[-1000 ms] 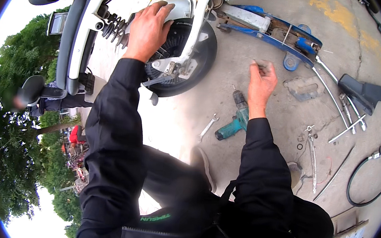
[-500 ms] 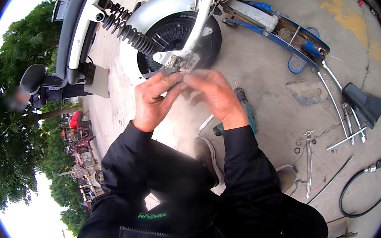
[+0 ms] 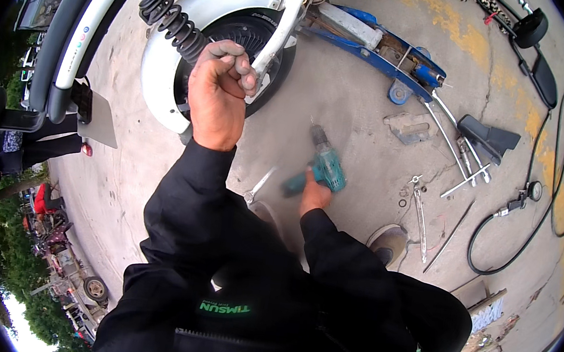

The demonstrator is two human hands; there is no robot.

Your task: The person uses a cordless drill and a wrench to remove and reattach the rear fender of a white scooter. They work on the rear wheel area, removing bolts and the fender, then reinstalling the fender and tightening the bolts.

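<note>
Head view: right hand [image 3: 314,194] on teal drill [image 3: 320,168]

outdoor daylight, cracked grey concrete floor [image 3: 344,107] with yellow paint patches [image 3: 450,15], green trees [image 3: 42,302] at left

A small green label [image 3: 225,307] sits on the chest of the black jacket [image 3: 219,252]; a dark rectangular screen [image 3: 38,9] stands at the upper left edge.

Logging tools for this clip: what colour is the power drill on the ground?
Teal body with a black chuck; the drill lies under the right hand, shown in the head view.
</note>
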